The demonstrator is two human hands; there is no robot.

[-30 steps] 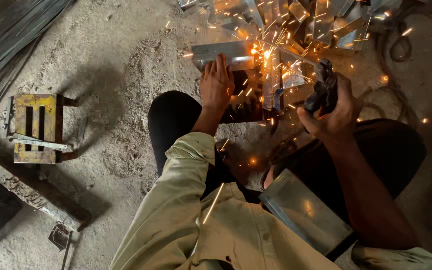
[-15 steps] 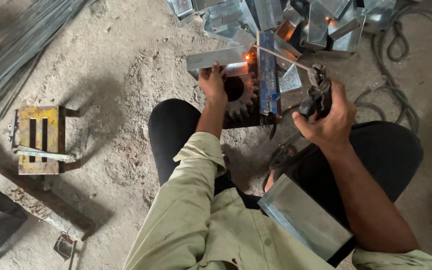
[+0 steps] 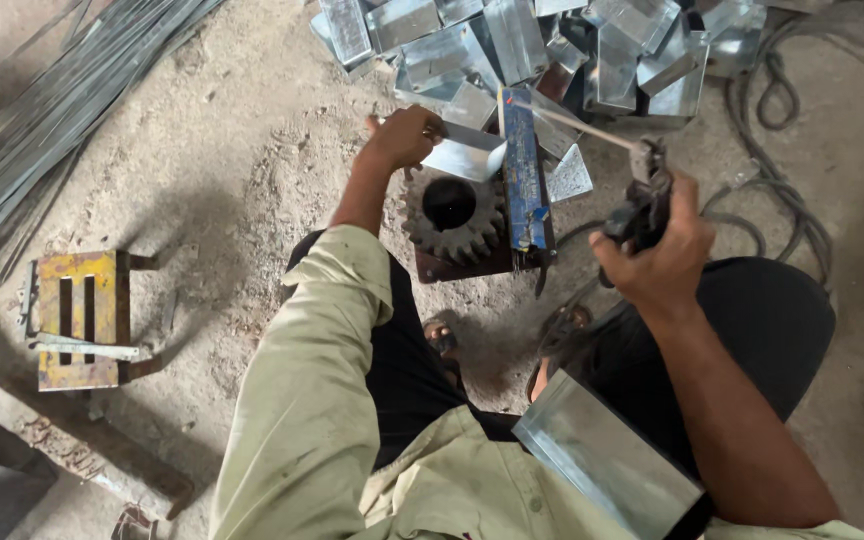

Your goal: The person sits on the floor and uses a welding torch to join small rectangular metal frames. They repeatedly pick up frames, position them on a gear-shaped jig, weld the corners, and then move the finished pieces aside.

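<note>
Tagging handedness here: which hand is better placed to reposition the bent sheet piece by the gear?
Left. The left hand grips the bent sheet piece beside the gear; the right hand is full with the electrode holder, off to the side.

Ahead of both hands a heap of folded sheet-metal pieces (image 3: 552,50) blocks the way forward. Between the hands stand a toothed gear (image 3: 452,215) and an upright blue bar (image 3: 524,170), so a straight pass from the left hand (image 3: 402,135) to the right hand (image 3: 657,250) is barred low down. The right hand's electrode holder (image 3: 642,200) juts its rod over that gap. Right of the right hand, cables (image 3: 782,170) loop on the ground. Left of the left hand lies open dirt floor (image 3: 222,170), bounded farther out by metal strips (image 3: 42,120) and a yellow jig (image 3: 77,315).
</note>
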